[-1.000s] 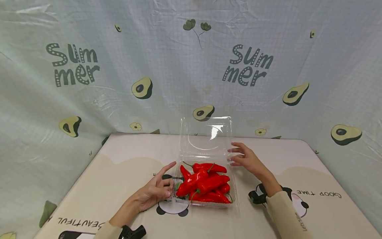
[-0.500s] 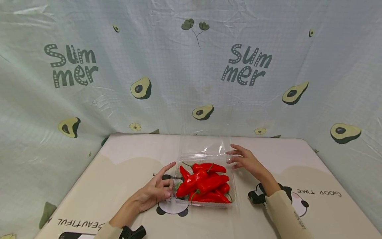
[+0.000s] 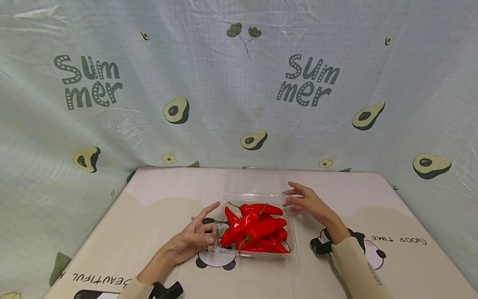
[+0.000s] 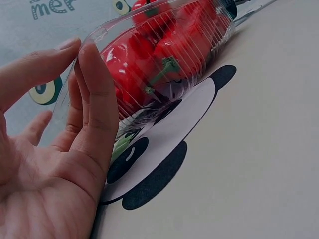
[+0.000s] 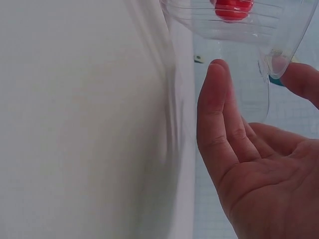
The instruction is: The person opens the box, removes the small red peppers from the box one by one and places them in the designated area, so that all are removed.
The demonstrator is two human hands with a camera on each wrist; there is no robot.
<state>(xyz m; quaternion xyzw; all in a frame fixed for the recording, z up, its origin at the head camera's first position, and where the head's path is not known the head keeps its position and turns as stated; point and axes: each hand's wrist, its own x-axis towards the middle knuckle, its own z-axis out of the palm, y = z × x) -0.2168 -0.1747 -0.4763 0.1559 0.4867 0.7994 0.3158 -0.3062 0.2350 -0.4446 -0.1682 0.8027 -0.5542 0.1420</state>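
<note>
A clear plastic clamshell box (image 3: 261, 255) full of red chili peppers (image 3: 266, 229) sits on the table, its transparent lid (image 3: 257, 182) tipped back behind it. At the box's left side, the thumb and fingertips of my left hand (image 3: 194, 238) pinch the rim, while one finger points away. The left wrist view shows this left hand (image 4: 65, 124) against the ribbed wall of the box (image 4: 199, 59). Beside the back right corner near the hinge is my right hand (image 3: 308, 201), fingers spread and extended. In the right wrist view the right hand's thumb (image 5: 301, 82) meets the plastic corner.
The table (image 3: 157, 216) has a printed cover with panda figures and lettering. Behind it hangs a pale curtain (image 3: 209, 83) patterned with avocados, close to the table's back edge. A black wrist strap (image 3: 164, 290) is on the left arm.
The lid has swung backward from nearly upright to lying low behind the box. My right hand has shifted only slightly; my left hand keeps its place at the rim.
</note>
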